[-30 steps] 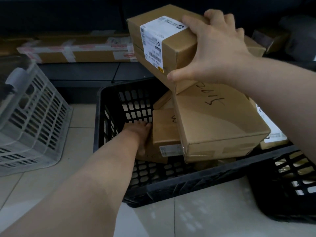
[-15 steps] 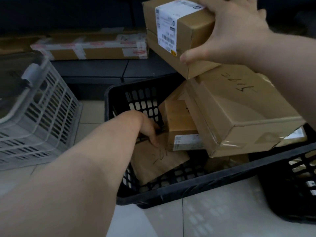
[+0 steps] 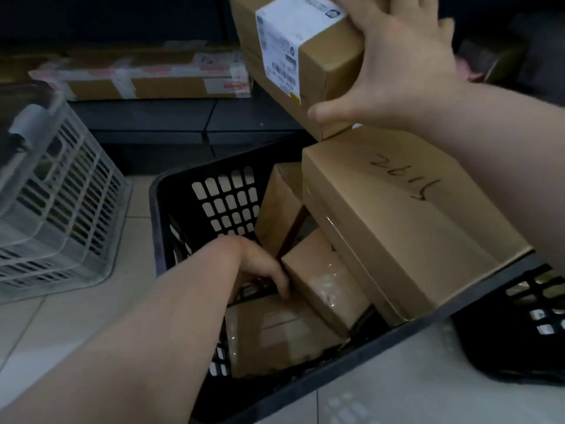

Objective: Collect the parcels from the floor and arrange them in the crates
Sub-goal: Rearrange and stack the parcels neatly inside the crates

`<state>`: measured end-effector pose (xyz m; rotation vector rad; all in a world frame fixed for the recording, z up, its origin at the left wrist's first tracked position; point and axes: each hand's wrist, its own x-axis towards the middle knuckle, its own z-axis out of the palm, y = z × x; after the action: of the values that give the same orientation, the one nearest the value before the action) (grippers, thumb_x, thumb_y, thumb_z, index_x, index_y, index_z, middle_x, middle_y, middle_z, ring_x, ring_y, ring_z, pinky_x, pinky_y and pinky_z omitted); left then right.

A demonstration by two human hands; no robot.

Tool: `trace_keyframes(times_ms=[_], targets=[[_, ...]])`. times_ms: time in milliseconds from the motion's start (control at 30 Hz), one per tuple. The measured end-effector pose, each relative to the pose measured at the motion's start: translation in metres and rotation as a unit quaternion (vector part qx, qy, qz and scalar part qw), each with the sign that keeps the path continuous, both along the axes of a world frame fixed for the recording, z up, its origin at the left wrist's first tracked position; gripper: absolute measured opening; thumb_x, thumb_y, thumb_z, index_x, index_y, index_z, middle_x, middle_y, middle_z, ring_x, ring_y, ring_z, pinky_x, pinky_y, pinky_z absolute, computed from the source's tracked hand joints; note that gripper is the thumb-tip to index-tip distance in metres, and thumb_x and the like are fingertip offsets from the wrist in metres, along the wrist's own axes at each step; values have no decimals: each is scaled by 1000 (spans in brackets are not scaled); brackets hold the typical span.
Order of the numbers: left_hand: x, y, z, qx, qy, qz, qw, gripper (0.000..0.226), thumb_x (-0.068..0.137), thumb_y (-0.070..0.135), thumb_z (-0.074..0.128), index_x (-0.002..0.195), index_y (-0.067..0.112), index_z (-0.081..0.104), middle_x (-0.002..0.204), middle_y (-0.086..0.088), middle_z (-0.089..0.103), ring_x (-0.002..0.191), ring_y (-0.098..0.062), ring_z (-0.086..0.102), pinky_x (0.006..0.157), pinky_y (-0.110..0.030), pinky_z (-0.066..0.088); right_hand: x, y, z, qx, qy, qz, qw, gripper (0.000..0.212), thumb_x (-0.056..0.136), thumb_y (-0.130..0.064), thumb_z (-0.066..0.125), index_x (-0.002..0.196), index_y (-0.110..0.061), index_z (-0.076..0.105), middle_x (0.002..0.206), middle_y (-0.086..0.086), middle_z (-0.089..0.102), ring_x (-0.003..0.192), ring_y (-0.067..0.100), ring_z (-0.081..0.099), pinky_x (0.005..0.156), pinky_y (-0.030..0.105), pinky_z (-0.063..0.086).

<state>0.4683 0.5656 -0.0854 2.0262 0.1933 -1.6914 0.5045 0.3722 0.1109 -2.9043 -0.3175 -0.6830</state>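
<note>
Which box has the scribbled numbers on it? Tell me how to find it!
Look in the black crate in the middle of the floor. The biggest box there lies tilted on the right, over smaller boxes. Only it has dark handwriting on top.

The frame's top edge cuts off the labelled parcel and the fingertips of the right hand gripping it. The print on its white label is too blurred to read. Low in the middle, the left hand blurs against a small parcel, and whether it holds anything cannot be told. The left forearm hides part of the flat parcel. The white crate runs off the left edge and the second black crate off the right.
</note>
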Motion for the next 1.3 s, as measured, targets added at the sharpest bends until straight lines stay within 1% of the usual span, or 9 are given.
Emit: trace_keyframes(times_ms=[200,333,433,533,633,900,1000,1133,1300], targets=[[-8,6,19,107,-88,-70,988,67,85,14,72,145,9,43,151,-13,39,138,-33,36,110,-41,39,-16,5,7,41,7,28,999,118,47,-73,62,150,-31,24,154,14,22,138,39,22,107,50,24],[-8,24,49,187,-84,-99,974,66,81,17,78,140,9,47,134,-13,57,123,-28,55,103,-43,48,-28,17,23,53,-6,68,996,121,45,-77,61,151,-32,23,153,13,23,138,36,23,107,50,26],[2,27,74,253,-196,-139,937,65,82,17,76,140,7,47,127,-11,60,114,-26,62,97,-40,53,-37,23,21,45,-2,96,994,122,45,-78,61,151,-32,22,154,13,22,138,36,22,108,52,25],[19,28,92,215,-345,-79,910,98,75,27,81,152,15,22,141,-11,46,127,-28,48,99,-37,47,-41,26,14,47,9,94,994,121,47,-77,65,151,-33,21,155,13,19,139,36,20,108,53,23],[28,22,93,113,-368,-21,923,129,62,41,87,155,27,-1,160,-5,19,145,-29,22,113,-44,32,-40,22,3,38,32,89,995,120,49,-75,68,151,-33,21,156,13,18,139,37,19,108,54,23],[36,4,51,186,-467,-146,852,125,61,48,83,154,13,8,155,-14,22,142,-34,22,113,-49,32,-41,-3,-10,58,19,29,998,122,43,-80,59,149,-35,22,155,13,20,138,39,21,106,58,24],[39,23,68,235,-437,-189,847,122,53,54,84,149,13,21,144,-13,37,131,-31,37,102,-42,41,-38,-3,-9,50,23,22,998,121,42,-79,59,149,-35,23,154,14,21,137,40,22,105,59,25],[53,66,104,236,-262,-154,923,115,44,56,87,141,18,39,127,-1,52,118,-24,50,102,-41,43,-32,1,-4,36,31,25,999,119,46,-76,66,149,-34,22,154,15,21,137,40,21,106,59,23],[52,75,111,214,-198,-118,949,109,48,48,88,141,16,42,130,-4,54,118,-23,50,100,-39,43,-29,3,-5,38,35,32,998,118,48,-73,69,149,-34,22,154,15,21,137,40,21,106,58,23]])
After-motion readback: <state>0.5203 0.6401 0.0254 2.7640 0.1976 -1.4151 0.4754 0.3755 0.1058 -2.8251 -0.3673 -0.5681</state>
